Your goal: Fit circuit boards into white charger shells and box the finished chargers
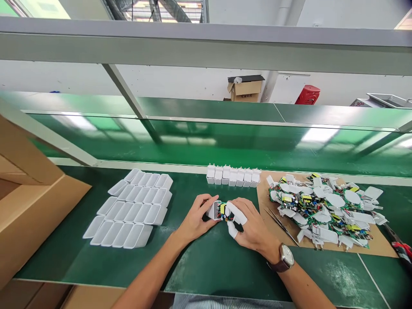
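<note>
Near the middle of the green bench, my left hand (198,218) pinches a small white plastic housing (213,210) between thumb and fingers. My right hand (252,227), with white covers on some fingertips, grips a circuit board (222,210) with yellow and dark parts. The board's left end meets the open side of the housing; how far it sits inside cannot be made out. To the left lie rows of white open housings (128,210). A short row of white plug pieces (233,176) stands behind my hands. Many circuit boards with white pieces (318,206) are heaped at the right.
Tweezers (282,226) lie on the brown cardboard sheet (264,193) beside the heap. A red-handled tool (401,249) is at the far right. An open cardboard box (38,206) stands at the left. A metal rail (180,167) runs along the bench's back edge.
</note>
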The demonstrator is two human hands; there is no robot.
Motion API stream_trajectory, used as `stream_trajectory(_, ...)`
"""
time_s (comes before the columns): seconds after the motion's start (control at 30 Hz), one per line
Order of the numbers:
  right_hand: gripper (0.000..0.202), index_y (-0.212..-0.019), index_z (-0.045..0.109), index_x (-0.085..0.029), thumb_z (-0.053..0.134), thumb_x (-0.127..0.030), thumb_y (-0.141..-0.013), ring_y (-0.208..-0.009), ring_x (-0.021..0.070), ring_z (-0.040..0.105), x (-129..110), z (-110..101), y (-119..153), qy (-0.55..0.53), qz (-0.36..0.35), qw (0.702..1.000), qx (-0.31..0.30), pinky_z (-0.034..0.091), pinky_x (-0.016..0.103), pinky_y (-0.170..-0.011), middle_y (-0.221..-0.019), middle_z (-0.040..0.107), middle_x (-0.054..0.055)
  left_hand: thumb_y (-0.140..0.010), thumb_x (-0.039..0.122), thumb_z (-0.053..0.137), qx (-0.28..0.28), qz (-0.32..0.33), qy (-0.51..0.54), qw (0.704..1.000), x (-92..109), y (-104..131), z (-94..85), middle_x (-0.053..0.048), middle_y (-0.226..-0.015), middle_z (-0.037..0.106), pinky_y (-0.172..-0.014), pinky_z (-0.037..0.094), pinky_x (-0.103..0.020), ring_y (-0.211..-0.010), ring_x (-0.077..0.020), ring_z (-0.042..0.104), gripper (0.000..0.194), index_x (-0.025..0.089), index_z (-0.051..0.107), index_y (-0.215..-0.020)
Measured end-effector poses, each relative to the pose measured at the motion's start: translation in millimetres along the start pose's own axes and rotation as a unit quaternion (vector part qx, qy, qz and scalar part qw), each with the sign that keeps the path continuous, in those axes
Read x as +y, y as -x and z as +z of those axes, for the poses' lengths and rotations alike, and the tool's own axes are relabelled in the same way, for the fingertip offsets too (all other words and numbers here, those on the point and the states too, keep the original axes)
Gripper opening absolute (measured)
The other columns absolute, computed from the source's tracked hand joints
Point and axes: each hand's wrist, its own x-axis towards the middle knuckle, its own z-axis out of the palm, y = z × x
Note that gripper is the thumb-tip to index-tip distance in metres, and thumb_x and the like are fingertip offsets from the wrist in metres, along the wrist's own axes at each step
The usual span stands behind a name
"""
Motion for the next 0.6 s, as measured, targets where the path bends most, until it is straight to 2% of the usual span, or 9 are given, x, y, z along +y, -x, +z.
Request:
stream_trajectory(0.33, 0.063, -0.149, 0.04, -0.015, 0.049, -0.006, -0.087, -0.115, 0.0331, 0.058, -2.1, -3.2, -5.5, 0.013, -0.004, 1.0, -0.024, 0.057, 0.056, -0.097, -0.121, 0.065, 0.016, -0.094, 0.021, 0.07, 0.013, 0.044, -0.031, 0.998, 8.4, -6.3, -1.8, -0.012, -0.127, 0.051, -0.093, 0.058, -0.04, -0.117, -0.0268, 0.057, 0.069, 0.034, 0.041, -0.156)
stream_trajectory(0.6, 0.064, -0.148, 0.041, -0.014, 0.05, -0.006, -0.085, -0.118, 0.0333, 0.057, 0.5, 0.2, -3.4, 0.009, -0.002, 0.999, -0.036, 0.055, 0.058, -0.102, -0.125, 0.064, 0.016, -0.095, 0.019, 0.069, 0.008, 0.052, -0.029, 0.998, 6.5, -5.8, -1.5, -0.012, -0.127, 0.051, -0.097, 0.057, -0.042, -0.119, -0.0272, 0.056, 0.068, 0.032, 0.041, -0.155)
